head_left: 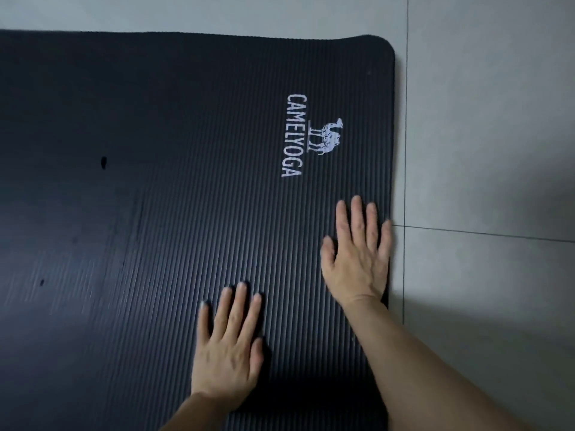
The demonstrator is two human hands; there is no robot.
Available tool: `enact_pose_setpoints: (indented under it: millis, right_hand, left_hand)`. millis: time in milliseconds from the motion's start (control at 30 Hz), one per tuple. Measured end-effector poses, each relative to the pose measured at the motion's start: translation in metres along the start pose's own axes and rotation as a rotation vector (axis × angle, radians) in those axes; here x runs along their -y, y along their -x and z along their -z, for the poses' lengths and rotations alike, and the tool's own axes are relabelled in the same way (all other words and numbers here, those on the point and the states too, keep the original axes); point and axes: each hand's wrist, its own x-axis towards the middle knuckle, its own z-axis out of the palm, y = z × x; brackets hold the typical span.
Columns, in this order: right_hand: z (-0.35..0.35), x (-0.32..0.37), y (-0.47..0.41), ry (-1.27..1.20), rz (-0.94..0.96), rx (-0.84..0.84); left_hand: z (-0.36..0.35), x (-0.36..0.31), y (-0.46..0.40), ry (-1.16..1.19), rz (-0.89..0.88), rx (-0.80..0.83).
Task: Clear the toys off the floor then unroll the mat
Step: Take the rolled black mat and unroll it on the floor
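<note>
A black ribbed yoga mat [186, 135] lies flat on the floor and fills most of the view. It carries a white camel logo with the word CAMELYOGA near its right end. My left hand [228, 346] rests flat on the mat with straight fingers, low in the middle. Further right, my right hand [357, 253] presses flat on the mat next to its right edge, fingers spread. No toys are in view.
Pale grey floor tiles [482, 150] surround the mat at the top and right, with thin grout lines. The mat's rounded far right corner [384, 46] lies on the tiles.
</note>
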Motion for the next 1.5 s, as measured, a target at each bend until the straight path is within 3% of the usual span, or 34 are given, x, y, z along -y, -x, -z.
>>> enact_pose_setpoints:
  millis: [100, 200, 600, 1233, 1367, 1500]
  right_hand:
    - [-0.009, 0.002, 0.095, 0.036, 0.035, 0.044]
    - [-0.015, -0.002, 0.140, 0.098, 0.084, 0.078]
    - [-0.021, 0.000, 0.117, 0.067, 0.064, -0.058]
    - [-0.045, -0.007, 0.177, 0.017, -0.004, -0.035]
    - [-0.043, -0.009, 0.184, 0.009, -0.003, 0.016]
    - [-0.031, -0.011, 0.175, -0.111, 0.008, 0.192]
  left_hand:
    - [0.004, 0.002, 0.025, 0.032, 0.112, -0.003]
    - [0.008, -0.002, 0.025, 0.017, 0.106, 0.004]
    - [0.005, 0.004, 0.007, 0.048, 0.148, -0.028]
    - [-0.014, 0.004, 0.029, -0.011, 0.132, -0.088]
    - [-0.015, 0.005, 0.035, 0.003, 0.134, -0.083]
    - [-0.016, 0.008, 0.027, 0.012, 0.149, 0.014]
